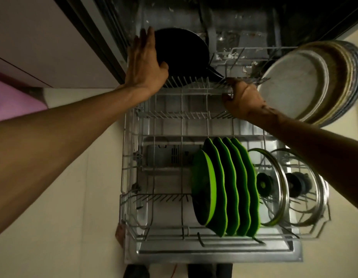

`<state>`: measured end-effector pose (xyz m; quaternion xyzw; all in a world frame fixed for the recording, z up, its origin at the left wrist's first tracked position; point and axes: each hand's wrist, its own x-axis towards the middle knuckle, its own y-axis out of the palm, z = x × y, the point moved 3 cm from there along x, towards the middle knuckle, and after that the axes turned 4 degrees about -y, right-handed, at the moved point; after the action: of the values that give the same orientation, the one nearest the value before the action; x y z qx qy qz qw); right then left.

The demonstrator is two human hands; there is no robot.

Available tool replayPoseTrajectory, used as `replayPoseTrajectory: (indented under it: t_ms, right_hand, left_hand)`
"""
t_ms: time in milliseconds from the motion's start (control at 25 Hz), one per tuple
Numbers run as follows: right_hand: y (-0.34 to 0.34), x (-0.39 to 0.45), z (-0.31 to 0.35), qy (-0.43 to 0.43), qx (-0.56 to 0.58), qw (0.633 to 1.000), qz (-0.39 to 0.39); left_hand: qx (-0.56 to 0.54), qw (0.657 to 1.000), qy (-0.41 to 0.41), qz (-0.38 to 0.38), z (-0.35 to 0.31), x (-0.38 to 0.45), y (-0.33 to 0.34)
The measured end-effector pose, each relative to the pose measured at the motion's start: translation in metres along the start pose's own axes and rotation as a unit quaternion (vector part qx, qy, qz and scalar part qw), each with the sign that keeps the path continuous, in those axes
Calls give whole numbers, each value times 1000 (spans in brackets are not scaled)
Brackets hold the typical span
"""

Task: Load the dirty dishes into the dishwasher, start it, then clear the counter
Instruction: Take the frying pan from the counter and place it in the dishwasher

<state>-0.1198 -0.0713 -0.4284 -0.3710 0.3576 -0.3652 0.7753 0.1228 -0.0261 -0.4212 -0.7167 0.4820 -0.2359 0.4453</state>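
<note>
While the lower rack [134, 149] stands pulled out over the open dishwasher door [214, 255], both arms reach to its far end. The left hand [143, 65] lies with fingers straight against the back of a dark frying pan [184, 55], thumb hooked at the pan's near edge; the pan stands on edge among the far tines, its handle running down toward the right. The right hand [242, 97] curls around the handle's end and the rack wire beside it, though which of the two it actually grips cannot be told, the area being dim and blurred. Just beyond the right hand, a stack of steel plates [294, 83] stands tilted on edge at the rack's far right corner, partly out past the rack's side. In the near half, five green plates [224, 187] stand upright in a row, close together. To their right, two glass lids [294, 187] with metal rims and dark knobs lean on edge in the wire. The left half of the rack shows bare tines. Pale floor [83, 197] lies on both sides.
</note>
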Motion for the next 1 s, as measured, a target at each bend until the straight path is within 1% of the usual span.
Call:
replayPoseTrajectory:
  t_ms: [80, 240, 360, 440, 480, 560, 640, 720, 760, 840, 920, 1000]
  right_hand:
    - [-7, -30, 11, 1, 29, 1000, 0]
    - [-10, -93, 20, 18, 62, 998, 22]
    - [-17, -141, 28, 3, 79, 997, -1]
    - [-16, -179, 29, 17, 96, 995, 8]
    - [-14, -197, 28, 25, 116, 993, 18]
    - [-10, -227, 31, 36, 143, 988, 39]
    - [-2, -243, 31, 38, 141, 988, 51]
    - [3, -249, 31, 30, 127, 991, 32]
    - [5, -252, 33, 18, 120, 993, 16]
    - [12, -262, 40, -12, 119, 993, -8]
    - [30, -284, 43, -29, 116, 993, -6]
    - [55, -310, 39, -24, 84, 996, 20]
  left_hand:
    - [-45, 999, -11, 4, -6, -27, 4]
    - [-129, 986, -66, 82, -24, -116, 12]
    - [-163, 974, -105, 120, -31, -192, 11]
    - [-165, 965, -121, 161, -32, -247, 12]
    - [-183, 959, -124, 176, -33, -273, 11]
    - [-218, 946, -151, 184, -30, -309, 10]
    - [-230, 937, -192, 177, -24, -323, 13]
    - [-227, 935, -213, 171, -18, -322, 18]
    - [-225, 938, -205, 169, -17, -321, 20]
    - [-203, 949, -160, 182, -15, -324, 26]
    - [-173, 953, -111, 221, -12, -338, 36]
    - [-155, 943, -83, 282, -11, -358, 47]
